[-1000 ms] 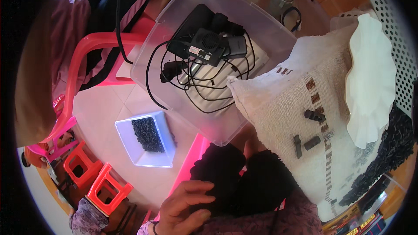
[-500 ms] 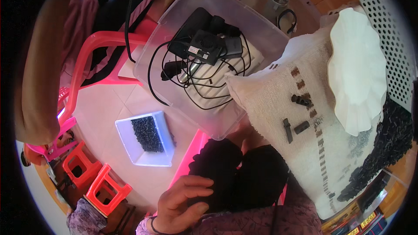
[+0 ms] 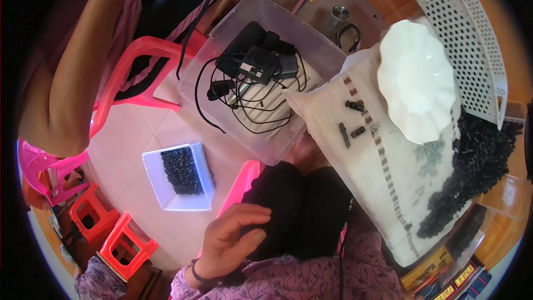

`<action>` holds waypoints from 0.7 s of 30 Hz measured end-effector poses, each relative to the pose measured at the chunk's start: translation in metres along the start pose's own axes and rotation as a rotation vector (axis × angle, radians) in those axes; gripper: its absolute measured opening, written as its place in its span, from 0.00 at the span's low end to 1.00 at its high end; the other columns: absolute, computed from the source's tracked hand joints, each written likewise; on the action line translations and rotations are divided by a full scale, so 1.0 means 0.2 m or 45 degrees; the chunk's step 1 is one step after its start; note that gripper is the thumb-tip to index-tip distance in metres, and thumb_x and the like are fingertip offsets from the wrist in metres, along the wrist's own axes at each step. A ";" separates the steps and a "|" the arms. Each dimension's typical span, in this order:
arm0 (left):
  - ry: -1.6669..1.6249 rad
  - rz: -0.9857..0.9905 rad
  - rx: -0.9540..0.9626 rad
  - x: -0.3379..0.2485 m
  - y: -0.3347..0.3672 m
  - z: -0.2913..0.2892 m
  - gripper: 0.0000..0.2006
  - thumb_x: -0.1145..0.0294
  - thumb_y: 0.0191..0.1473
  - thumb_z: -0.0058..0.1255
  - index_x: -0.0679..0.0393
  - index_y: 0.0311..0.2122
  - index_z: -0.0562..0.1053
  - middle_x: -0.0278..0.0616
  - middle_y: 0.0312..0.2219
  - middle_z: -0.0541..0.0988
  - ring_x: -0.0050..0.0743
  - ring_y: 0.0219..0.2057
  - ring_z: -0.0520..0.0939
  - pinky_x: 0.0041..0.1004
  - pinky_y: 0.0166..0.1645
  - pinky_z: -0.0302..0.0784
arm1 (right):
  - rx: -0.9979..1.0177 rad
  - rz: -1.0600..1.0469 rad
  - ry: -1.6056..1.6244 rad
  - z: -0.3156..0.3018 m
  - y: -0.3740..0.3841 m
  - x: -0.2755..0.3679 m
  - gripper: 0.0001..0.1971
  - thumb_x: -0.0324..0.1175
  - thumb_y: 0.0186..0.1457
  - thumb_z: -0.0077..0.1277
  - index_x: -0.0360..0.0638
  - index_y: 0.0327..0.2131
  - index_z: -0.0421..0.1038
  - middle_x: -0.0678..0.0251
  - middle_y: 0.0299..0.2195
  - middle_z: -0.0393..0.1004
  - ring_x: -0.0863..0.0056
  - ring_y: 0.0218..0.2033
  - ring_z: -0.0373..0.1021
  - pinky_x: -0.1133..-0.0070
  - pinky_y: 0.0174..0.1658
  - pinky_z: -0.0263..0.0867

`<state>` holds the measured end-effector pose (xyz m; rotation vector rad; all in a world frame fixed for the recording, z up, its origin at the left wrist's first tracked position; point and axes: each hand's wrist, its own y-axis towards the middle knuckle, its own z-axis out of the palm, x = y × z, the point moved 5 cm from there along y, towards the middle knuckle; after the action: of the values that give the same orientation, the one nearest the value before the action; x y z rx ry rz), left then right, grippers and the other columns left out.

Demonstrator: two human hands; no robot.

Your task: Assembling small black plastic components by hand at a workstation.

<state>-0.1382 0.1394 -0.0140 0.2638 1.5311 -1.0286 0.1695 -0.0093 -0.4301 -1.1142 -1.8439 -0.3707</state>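
My left hand [image 3: 230, 239] is over my lap at the bottom centre, holding nothing, with the thumb apart from the curled fingers. A dark band circles its wrist above a purple patterned sleeve. No right hand shows. To the right of my knees lies a pale towel [image 3: 366, 189] with a brown checked stripe. A few short black pieces [image 3: 351, 131] rest on it. A white scalloped dish [image 3: 416, 83] sits on the towel's far part. Beside it spreads a heap of small black pieces [image 3: 472, 172].
Ahead stands a clear plastic bin [image 3: 325, 58] with black devices [image 3: 258, 64] and tangled cables. A small translucent box [image 3: 152, 180] of black pieces is on the floor. Pink chair [image 3: 150, 44], red stool [image 3: 127, 250], perforated white basket [image 3: 466, 50]. Another person's forearm [image 3: 83, 72] reaches in at left.
The view has shifted, so the towel and dish appear further left and more of the basket and a yellow board shows. My left hand keeps nearly the same pose. The other person's arm appears shifted.
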 end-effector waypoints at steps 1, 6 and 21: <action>-0.020 -0.006 -0.010 -0.01 0.00 0.01 0.13 0.84 0.52 0.53 0.65 0.45 0.76 0.48 0.46 0.76 0.34 0.48 0.77 0.28 0.54 0.70 | -0.013 -0.006 -0.010 -0.06 -0.01 0.02 0.18 0.43 0.60 0.49 0.37 0.42 0.75 0.60 0.30 0.73 0.63 0.32 0.70 0.69 0.37 0.67; -0.049 -0.014 -0.054 0.02 -0.03 0.04 0.12 0.81 0.54 0.55 0.65 0.45 0.76 0.41 0.41 0.77 0.24 0.43 0.78 0.23 0.46 0.74 | -0.056 -0.030 -0.042 -0.31 -0.16 0.16 0.18 0.43 0.60 0.49 0.37 0.42 0.75 0.60 0.30 0.73 0.64 0.31 0.70 0.70 0.36 0.67; 0.143 0.351 0.007 0.09 -0.02 0.14 0.11 0.71 0.57 0.57 0.65 0.42 0.76 0.39 0.34 0.79 0.21 0.36 0.80 0.21 0.41 0.75 | 0.277 -0.241 0.169 -0.62 -0.70 1.04 0.11 0.27 0.51 0.57 0.38 0.40 0.77 0.63 0.35 0.80 0.69 0.37 0.76 0.75 0.44 0.69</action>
<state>-0.1266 0.1107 -0.0251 0.5288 1.5419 -0.8114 0.0882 -0.0532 -0.1663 -0.7533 -1.8275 -0.3347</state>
